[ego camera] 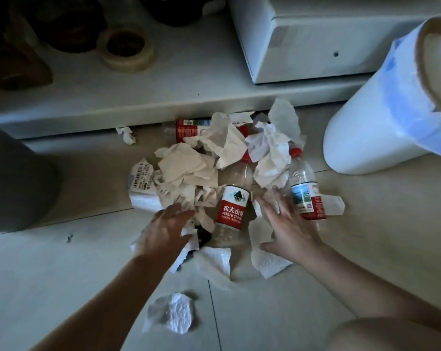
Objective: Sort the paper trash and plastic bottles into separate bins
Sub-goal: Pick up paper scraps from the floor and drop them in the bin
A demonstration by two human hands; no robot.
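a: what's at the left of the floor?

b: a dark grey bin (14, 178) against the left edge, partly out of view. just past it a low white shelf (138, 107) runs along the back, with a roll of tape (126, 48) on top.

a: and the trash?

b: a heap of crumpled paper (186, 168) lies on the floor in front of the shelf, with one loose paper ball (172, 316) nearer the person, apart from the heap.

a: the left hand?

b: the left hand (165, 229) is spread flat, fingers straight, resting on paper at the near left side of the heap. it grips nothing.

a: bottles?

b: a red-labelled bottle (233, 206) lies in the middle of the heap between the two hands, cap pointing to the shelf. a second bottle (306, 191) lies at the heap's right side, and the red label of a third bottle (189, 130) shows at the back under the shelf's edge.

a: the right hand?

b: the right hand (287, 224) is open too, fingers splayed, over paper just beside the second bottle. whether it touches that bottle, i cannot tell.

a: far right?

b: a white bin (366, 138) with a blue-edged liner, well apart from the grey one.
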